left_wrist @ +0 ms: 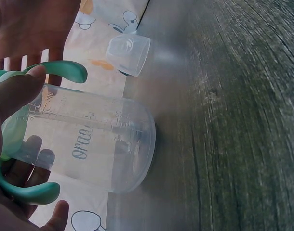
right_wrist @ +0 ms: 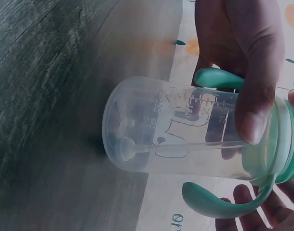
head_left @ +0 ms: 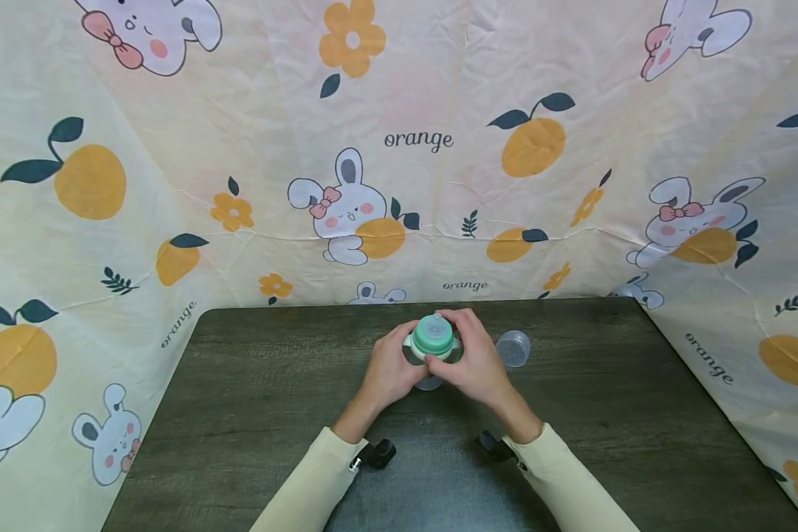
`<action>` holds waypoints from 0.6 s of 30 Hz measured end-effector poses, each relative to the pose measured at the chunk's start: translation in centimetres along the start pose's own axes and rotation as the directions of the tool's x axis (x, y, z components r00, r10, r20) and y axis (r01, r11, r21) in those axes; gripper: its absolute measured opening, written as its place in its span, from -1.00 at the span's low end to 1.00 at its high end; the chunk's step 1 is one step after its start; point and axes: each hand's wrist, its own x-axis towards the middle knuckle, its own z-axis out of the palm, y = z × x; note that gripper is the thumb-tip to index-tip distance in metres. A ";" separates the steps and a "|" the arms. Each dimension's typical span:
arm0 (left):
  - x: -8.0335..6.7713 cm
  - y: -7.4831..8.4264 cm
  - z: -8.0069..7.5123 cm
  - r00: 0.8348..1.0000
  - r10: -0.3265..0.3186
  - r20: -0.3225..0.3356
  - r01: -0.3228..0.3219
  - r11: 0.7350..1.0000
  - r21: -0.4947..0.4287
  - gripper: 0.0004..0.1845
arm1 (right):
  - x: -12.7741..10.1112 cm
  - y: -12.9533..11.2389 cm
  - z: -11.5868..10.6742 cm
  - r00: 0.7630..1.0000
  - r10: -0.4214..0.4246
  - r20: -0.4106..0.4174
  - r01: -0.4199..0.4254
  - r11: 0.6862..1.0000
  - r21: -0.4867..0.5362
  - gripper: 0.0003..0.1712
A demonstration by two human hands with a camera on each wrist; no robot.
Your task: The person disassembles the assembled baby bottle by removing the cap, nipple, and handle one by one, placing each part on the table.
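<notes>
**Both hands around a clear baby bottle above the desk**

The left hand [head_left: 391, 367] and the right hand [head_left: 473, 360] meet at the middle of the dark wood-grain desk [head_left: 253, 414], and between them they hold a clear baby bottle [head_left: 431, 341] with a green collar and two green handles. Each hand has its fingers curled round the top of the bottle, near the collar. In the left wrist view the thumb lies along the clear wall beside one green handle [left_wrist: 65, 70], with fingertips showing through the plastic. In the right wrist view the thumb presses on the wall just below the collar, and a straw with a small weight at its end [right_wrist: 125, 148] runs inside the bottle. The bottle's base hangs just above the desk.

A clear cap [head_left: 513, 348] lies on the desk just beyond the right hand, apart from the bottle.
</notes>
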 end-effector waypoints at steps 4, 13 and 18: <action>0.0 0.1 -0.1 1.000 0.000 0.000 0.000 1.000 -0.001 -0.25 | 0.0 0.0 0.1 0.999 0.045 -0.007 -0.045 0.999 0.012 -0.17; 0.0 -0.2 0.0 1.000 0.015 -0.011 -0.015 1.000 0.008 -0.26 | 0.0 0.0 0.2 0.998 0.060 -0.030 -0.060 0.998 0.018 -0.25; 0.1 -0.3 0.1 1.000 0.018 -0.014 -0.018 1.000 0.012 -0.26 | 0.0 -0.1 0.1 0.999 0.043 -0.028 -0.043 0.999 0.020 -0.29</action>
